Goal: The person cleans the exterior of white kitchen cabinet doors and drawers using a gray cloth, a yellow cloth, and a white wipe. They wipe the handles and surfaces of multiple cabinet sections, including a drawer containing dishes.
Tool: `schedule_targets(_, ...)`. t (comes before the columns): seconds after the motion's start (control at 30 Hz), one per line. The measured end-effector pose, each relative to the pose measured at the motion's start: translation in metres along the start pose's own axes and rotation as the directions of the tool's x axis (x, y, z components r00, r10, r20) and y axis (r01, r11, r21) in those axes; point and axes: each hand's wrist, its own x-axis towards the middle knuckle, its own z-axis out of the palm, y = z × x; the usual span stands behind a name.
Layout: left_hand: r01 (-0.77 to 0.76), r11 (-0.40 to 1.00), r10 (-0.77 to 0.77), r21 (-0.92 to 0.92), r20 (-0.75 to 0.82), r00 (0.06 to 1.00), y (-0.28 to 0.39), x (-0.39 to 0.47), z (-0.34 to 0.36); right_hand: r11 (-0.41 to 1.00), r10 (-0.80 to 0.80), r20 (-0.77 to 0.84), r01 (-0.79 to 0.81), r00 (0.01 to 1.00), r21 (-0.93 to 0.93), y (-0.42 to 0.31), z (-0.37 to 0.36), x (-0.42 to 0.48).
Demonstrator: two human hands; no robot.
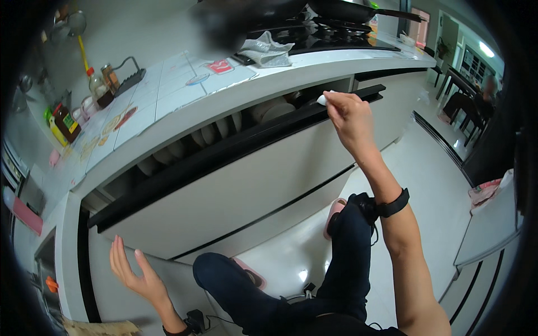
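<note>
My right hand (351, 115) is raised at the right end of a partly open drawer (235, 201). A small white object (322, 100) is pinched in its fingers, mostly hidden, so its kind cannot be told. Just below is the drawer's black edge handle (201, 164); whether the hand touches it is unclear. Inside the drawer stand pale plates (206, 133) and a rounded bowl (278, 112), partly hidden by the front. My left hand (136, 275) holds nothing, its fingers apart, near the lower left corner of the drawer front.
Above the drawer runs a white countertop (168, 90) with a grey cloth (269, 50), a gas stove (349, 42) and a frying pan (357, 11). Bottles (101, 90) and a jar (66, 122) stand at left. A person (475, 101) sits in the far room.
</note>
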Motion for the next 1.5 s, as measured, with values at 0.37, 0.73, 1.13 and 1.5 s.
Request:
schedule_targets(0.37, 0.024, 0.994, -0.027, -0.111, -0.03, 0.999, -0.003, -0.009, 0.01, 0.937, -0.273, -0.005, 0.267, 0.962, 0.227, -0.211, 0.082, -0.048)
schedule_targets(0.73, 0.146, 0.986, -0.152, -0.082, -0.07, 0.986, -0.034, -0.015, -0.001, 0.971, -0.24, -0.016, 0.24, 0.971, -0.001, -0.048, 0.028, -0.011)
schedule_targets(1.13, 0.112, 0.991, -0.118, -0.078, -0.08, 0.99, -0.047, -0.011, -0.001, 0.955, -0.295, -0.023, 0.295, 0.955, 0.04, -0.227, 0.081, -0.054)
schedule_targets(1.5, 0.204, 0.976, -0.212, -0.082, -0.111, 0.971, -0.048, -0.024, -0.043, 0.834, -0.478, 0.044, 0.438, 0.877, 0.336, -0.439, 0.166, -0.081)
